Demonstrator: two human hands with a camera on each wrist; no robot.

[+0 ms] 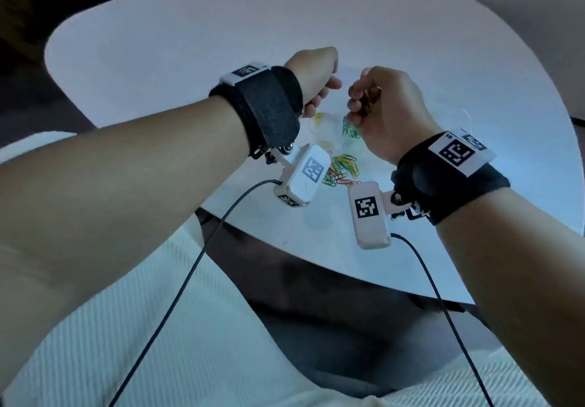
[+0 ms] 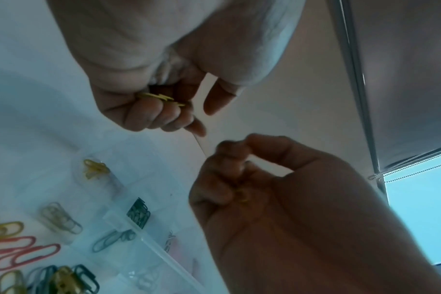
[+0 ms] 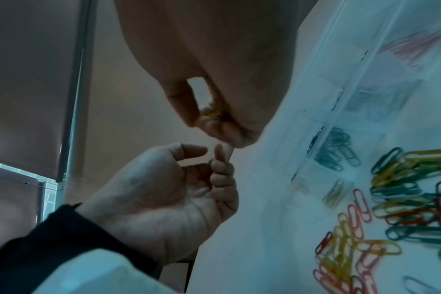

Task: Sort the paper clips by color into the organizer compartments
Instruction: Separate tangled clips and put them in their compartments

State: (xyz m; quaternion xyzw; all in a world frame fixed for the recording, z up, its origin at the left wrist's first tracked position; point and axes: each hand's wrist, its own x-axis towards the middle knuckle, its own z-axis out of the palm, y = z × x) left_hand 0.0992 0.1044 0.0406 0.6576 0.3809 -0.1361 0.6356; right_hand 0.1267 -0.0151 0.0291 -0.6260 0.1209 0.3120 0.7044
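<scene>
The loose paper clips (image 1: 342, 170) are lying at six o'clock on the worktop (image 1: 190, 42). Your right hand (image 1: 389, 106) is clutching yellow clips (image 1: 368, 102); your left hand (image 1: 316, 80) is curling around one. Keep feeding them together, releasing over the organizer (image 1: 319, 128) at twelve o'clock.

loose clips (image 1: 342, 170): mixed colours, heaped on bench | organizer (image 3: 345, 93): clear, green (image 1: 350, 130) and yellow clips (image 2: 95, 168) in separate compartments
</scene>
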